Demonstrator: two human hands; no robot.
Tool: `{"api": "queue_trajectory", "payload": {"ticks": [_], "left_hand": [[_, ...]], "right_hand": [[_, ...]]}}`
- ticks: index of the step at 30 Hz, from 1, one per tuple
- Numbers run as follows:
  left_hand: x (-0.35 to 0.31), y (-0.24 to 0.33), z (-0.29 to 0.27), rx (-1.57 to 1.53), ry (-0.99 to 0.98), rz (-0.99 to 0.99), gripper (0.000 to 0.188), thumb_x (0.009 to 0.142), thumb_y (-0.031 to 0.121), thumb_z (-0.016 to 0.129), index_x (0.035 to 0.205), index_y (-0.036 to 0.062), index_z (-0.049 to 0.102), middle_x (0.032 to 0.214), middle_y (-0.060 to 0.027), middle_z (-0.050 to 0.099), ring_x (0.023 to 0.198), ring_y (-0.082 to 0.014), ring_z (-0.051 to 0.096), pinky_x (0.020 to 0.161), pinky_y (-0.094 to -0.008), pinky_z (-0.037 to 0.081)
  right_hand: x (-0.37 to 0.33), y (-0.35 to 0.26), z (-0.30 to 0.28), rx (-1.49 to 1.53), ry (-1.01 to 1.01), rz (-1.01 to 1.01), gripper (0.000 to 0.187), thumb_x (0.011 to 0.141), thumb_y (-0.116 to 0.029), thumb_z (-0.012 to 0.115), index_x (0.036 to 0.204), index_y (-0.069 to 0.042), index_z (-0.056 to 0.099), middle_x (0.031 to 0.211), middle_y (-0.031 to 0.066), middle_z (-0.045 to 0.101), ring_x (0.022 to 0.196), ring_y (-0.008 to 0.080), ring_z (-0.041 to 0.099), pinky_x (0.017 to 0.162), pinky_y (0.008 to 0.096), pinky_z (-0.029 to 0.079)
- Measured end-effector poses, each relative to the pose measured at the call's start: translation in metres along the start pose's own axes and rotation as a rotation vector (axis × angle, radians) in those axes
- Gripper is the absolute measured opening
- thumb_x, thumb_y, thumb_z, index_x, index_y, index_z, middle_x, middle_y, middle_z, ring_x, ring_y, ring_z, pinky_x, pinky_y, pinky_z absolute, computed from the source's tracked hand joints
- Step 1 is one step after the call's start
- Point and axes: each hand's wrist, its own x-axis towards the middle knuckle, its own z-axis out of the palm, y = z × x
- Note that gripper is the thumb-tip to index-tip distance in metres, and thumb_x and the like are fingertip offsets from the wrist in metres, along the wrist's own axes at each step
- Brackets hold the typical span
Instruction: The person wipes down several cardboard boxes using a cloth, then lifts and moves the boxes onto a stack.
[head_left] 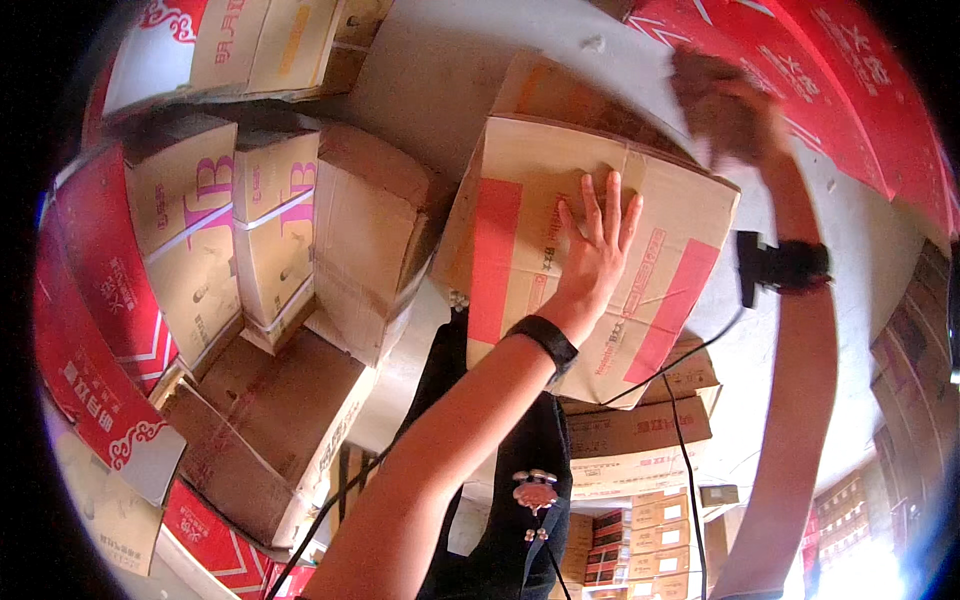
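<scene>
A smooth, pale grey floor [430,50] spreads beneath many cardboard cartons. Red-printed cartons [800,80] with white lines fill 2 o'clock. Just right of centre, a tilted tan carton [640,290], box-shaped and matt with faint creases, shows its broad face with two coral-red bands. At 10 o'clock, upright tan cartons [190,235] with purple lettering stand side by side, bound by thin, shiny white straps [275,215]; at 8 o'clock lies a plainer brown carton [280,395], its edges slightly rough.

The left hand [600,230] presses flat on the tilted carton's face, fingers apart, gripping nothing; its forearm, with a black wristband [545,340], covers part of that carton's lower edge. The right hand [750,125] is a blur at 2 o'clock, beside the red-printed cartons; whether its fingers are apart or closed cannot be told. A slim black cable [690,465] crosses the tilted carton's lower corner. Near 6 o'clock, a pinkish oval pendant [535,493] hangs over dark clothing.
</scene>
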Motion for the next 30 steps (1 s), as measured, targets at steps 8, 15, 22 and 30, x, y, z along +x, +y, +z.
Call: {"api": "queue_trajectory", "payload": {"ticks": [8, 15, 22, 30], "left_hand": [[-0.001, 0.019, 0.037, 0.169, -0.081, -0.038, 0.056, 0.084, 0.027, 0.046, 0.135, 0.0092, 0.03, 0.137, -0.0145, 0.03, 0.125, -0.0342, 0.03, 0.095, -0.0519, 0.034], [-0.018, -0.004, 0.021, -0.118, -0.238, 0.133, 0.056, 0.085, 0.037, 0.044, 0.134, 0.0123, 0.034, 0.139, -0.0126, 0.027, 0.125, -0.0343, 0.029, 0.097, -0.051, 0.032], [-0.004, -0.014, 0.013, -0.06, -0.044, 0.014, 0.062, 0.082, 0.027, 0.046, 0.138, 0.0144, 0.023, 0.142, -0.0208, 0.018, 0.124, -0.0394, 0.031, 0.091, -0.0548, 0.036], [0.007, -0.012, 0.012, 0.042, -0.001, 0.059, 0.096, 0.062, 0.037, 0.067, 0.139, 0.0104, 0.018, 0.141, -0.0246, 0.016, 0.122, -0.0396, 0.033, 0.089, -0.0521, 0.038]], "right_hand": [[0.051, -0.014, 0.233, -0.8, -0.174, -0.111, 0.032, 0.067, -0.031, 0.062, 0.088, -0.008, 0.068, 0.088, 0.0065, 0.065, 0.078, 0.0169, 0.057, 0.073, 0.0292, 0.045], [0.076, 0.062, 0.193, -0.396, -0.387, -0.453, 0.02, 0.078, -0.02, 0.055, 0.09, -0.009, 0.067, 0.089, 0.0017, 0.064, 0.085, 0.0115, 0.057, 0.077, 0.0275, 0.046], [0.037, 0.053, 0.066, -0.08, -0.263, 0.08, 0.019, 0.077, -0.01, 0.054, 0.093, -0.006, 0.064, 0.09, 0.0063, 0.065, 0.078, 0.0139, 0.061, 0.074, 0.026, 0.048], [-0.013, 0.061, -0.082, -0.695, -0.293, -0.143, 0.033, 0.081, -0.025, 0.054, 0.11, -0.009, 0.054, 0.107, 0.0093, 0.058, 0.095, 0.0203, 0.056, 0.088, 0.0302, 0.043]]}}
